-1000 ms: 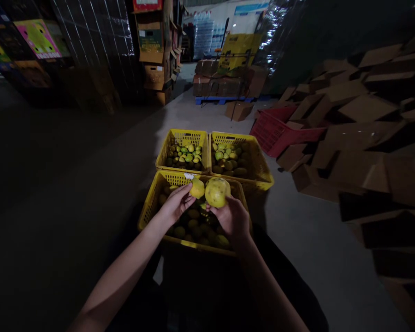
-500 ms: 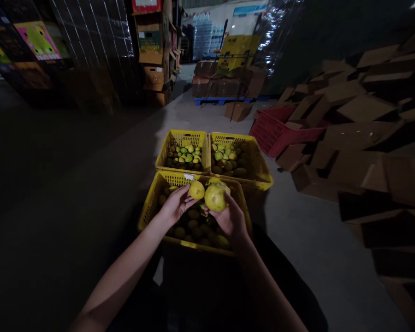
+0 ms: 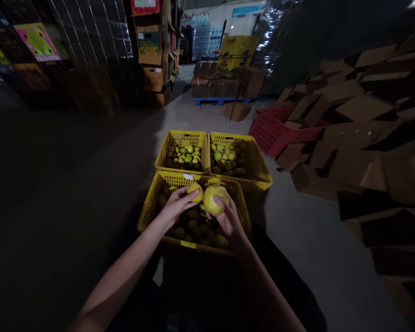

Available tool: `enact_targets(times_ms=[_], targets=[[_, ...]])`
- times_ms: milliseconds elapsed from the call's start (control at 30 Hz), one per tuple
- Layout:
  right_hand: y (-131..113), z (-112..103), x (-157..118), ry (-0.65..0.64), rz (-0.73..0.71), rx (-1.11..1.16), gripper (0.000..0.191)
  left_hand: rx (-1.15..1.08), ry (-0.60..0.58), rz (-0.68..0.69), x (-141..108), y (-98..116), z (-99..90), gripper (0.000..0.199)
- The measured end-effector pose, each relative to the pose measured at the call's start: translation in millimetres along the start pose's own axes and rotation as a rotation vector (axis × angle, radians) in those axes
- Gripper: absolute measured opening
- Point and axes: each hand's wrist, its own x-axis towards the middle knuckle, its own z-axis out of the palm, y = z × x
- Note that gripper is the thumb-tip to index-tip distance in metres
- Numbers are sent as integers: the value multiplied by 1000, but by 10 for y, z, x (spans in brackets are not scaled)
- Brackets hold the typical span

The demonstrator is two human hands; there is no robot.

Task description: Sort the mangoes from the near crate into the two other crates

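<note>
Left grip (image 3: 173,206) is clasping a small fruit (image 3: 194,187), fingers bent round it; right grip (image 3: 228,220) is clasping a large fruit (image 3: 211,193), immediately rightward.

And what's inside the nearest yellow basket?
Piled fruit. The left hand, holding a smaller fruit, and the right hand, holding a bigger fruit, hide some; the basket bottom is covered.

Left: my left hand (image 3: 174,206) grips a small yellow fruit (image 3: 196,192) | Right: my right hand (image 3: 230,218) holds a larger yellow fruit (image 3: 210,198) just beside it | Below: a yellow crate (image 3: 148,210) of fruits (image 3: 193,224) | Beyond: two more yellow crates (image 3: 257,162)
</note>
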Motion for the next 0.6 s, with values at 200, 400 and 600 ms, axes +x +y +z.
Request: enact_targets(times_ms=[200, 400, 600], targets=[[19, -25, 6, 17, 26, 4, 34, -43, 24, -24, 18, 11, 4, 17], [56, -28, 32, -28, 48, 40, 30, -36, 68, -32, 38, 7, 0, 16], [6, 19, 12, 33, 83, 19, 42, -25, 78, -44, 41, 10, -18, 21]])
